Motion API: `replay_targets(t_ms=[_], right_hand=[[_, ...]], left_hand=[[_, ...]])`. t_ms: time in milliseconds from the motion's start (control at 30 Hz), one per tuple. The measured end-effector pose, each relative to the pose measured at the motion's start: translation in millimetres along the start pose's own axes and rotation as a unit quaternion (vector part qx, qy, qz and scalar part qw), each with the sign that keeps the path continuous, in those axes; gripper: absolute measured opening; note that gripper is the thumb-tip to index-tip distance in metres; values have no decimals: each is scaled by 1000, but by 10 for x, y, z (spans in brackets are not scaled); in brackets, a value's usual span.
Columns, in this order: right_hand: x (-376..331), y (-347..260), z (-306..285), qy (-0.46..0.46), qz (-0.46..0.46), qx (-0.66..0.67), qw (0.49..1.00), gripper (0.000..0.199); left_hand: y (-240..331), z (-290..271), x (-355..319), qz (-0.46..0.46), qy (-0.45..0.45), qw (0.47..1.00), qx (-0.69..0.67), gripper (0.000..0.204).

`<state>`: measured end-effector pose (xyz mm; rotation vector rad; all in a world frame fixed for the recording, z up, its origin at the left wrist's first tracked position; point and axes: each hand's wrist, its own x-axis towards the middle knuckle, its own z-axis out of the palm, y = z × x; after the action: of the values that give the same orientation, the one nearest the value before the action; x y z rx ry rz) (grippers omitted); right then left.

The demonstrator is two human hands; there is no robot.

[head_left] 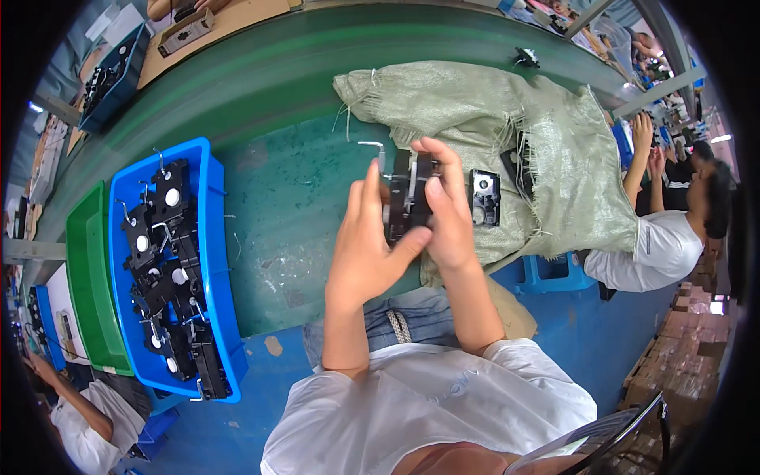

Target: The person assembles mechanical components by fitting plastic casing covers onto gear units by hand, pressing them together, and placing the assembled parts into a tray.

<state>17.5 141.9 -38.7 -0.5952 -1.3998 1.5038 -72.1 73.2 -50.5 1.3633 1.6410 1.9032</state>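
Black plastic part (pixel 412 198) gripped by fingers of left hand (pixel 366 249) and right hand (pixel 447 210); blue tray (pixel 214 261) at nine o'clock.

- White short-sleeved T-shirt (pixel 427 412), worn loose; faint pale lettering is seen on the chest.
- Blue denim trousers (pixel 412 313), fastened with a light woven belt (pixel 398 326).
- Forearms bare; left hand (pixel 366 245) and right hand (pixel 447 214) ungloved, no rings or watch seen.
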Motion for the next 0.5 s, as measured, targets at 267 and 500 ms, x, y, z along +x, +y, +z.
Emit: replay_targets(t_ms=[267, 500], right_hand=[[262, -144, -101, 1, -16, -1, 1000, 41], [383, -43, 97, -22, -75, 18, 997, 40]], left_hand=[[156, 1, 11, -3, 4, 996, 84, 51], [38, 15, -42, 51, 66, 993, 79, 47]])
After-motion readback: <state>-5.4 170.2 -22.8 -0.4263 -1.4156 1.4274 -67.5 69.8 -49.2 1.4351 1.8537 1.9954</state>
